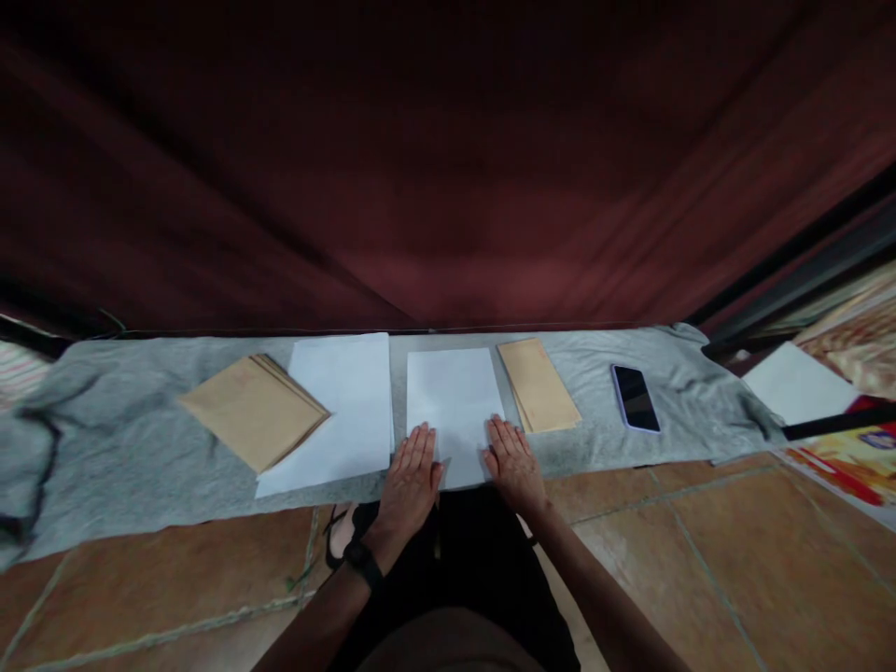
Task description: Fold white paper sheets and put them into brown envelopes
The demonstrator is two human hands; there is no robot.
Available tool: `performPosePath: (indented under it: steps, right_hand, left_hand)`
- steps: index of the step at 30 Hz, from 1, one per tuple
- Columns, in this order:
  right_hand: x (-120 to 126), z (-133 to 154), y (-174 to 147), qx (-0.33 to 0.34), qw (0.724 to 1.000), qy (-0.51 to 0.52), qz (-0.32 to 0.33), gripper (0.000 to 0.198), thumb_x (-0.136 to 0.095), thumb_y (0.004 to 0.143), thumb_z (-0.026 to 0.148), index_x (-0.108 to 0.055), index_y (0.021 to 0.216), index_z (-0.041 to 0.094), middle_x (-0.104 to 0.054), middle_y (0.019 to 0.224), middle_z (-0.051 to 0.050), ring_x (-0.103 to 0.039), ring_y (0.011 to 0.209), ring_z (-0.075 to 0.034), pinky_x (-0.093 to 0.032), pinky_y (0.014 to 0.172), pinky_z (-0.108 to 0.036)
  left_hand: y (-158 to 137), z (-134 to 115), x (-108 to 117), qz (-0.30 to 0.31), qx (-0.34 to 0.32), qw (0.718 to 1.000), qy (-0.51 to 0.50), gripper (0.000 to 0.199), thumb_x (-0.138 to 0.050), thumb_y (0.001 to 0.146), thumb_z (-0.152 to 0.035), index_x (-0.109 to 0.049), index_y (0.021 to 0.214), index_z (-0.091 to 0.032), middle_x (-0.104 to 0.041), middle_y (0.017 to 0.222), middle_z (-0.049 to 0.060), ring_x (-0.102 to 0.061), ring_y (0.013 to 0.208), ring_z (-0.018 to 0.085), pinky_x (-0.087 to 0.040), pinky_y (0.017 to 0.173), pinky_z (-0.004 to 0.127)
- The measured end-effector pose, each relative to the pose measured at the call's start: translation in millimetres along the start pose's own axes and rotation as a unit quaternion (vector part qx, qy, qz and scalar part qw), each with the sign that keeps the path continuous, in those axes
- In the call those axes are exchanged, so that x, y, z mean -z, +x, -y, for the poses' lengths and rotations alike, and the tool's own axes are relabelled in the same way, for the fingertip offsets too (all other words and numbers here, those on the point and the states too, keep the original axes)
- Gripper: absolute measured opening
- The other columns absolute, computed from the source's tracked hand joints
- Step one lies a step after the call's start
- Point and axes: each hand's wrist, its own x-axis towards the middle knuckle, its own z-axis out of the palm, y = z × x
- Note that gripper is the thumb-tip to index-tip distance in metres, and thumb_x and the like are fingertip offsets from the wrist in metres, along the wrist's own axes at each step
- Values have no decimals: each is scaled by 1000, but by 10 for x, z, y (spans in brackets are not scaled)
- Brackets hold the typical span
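Note:
A white sheet of paper (454, 387) lies flat in front of me on the grey cloth. On its near left edge rests my left hand (413, 467), palm down with fingers stretched out. My right hand (514, 459) lies the same way on the near right edge. Left of the sheet is a stack of white paper (346, 401), partly covered by several brown envelopes (252, 411). A narrower pile of brown envelopes (539, 385) sits just right of the sheet, beyond my right hand.
The grey cloth (133, 439) covers a long narrow surface. A phone (636, 399) with a purple edge lies to the right. Dark red fabric (434, 187) hangs behind. Tiled floor (651, 551) shows below, and a colourful printed package (858, 457) is at far right.

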Motion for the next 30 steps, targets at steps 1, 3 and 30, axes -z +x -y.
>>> performPosePath:
  steps: [1, 3, 30]
  right_hand:
    - [18, -38, -61, 0, 1000, 1, -3, 56, -39, 105, 34, -34, 156, 13, -44, 156, -15, -40, 145, -27, -31, 121, -48]
    - [51, -110, -180, 5, 1000, 7, -11, 56, -39, 105, 33, -31, 157, 15, -44, 156, -14, -41, 145, -27, -32, 121, -49]
    - [267, -425, -443, 102, 989, 99, 41, 69, -44, 78, 2, -56, 142, 27, -50, 153, -3, -45, 142, -20, -35, 120, -48]
  left_hand:
    - [-70, 5, 13, -3, -3, 1000, 2, 57, -38, 102, -35, -37, 152, -8, -38, 159, 17, -30, 150, 27, -32, 122, 48]
    - [-198, 14, 45, -5, -13, 1000, 5, 62, -43, 100, -40, -36, 153, -10, -37, 159, 18, -29, 151, 29, -33, 121, 49]
    - [-423, 393, 237, 40, -106, 993, -26, 63, -37, 88, -7, -52, 144, -31, -54, 151, 1, -45, 142, 16, -37, 119, 38]
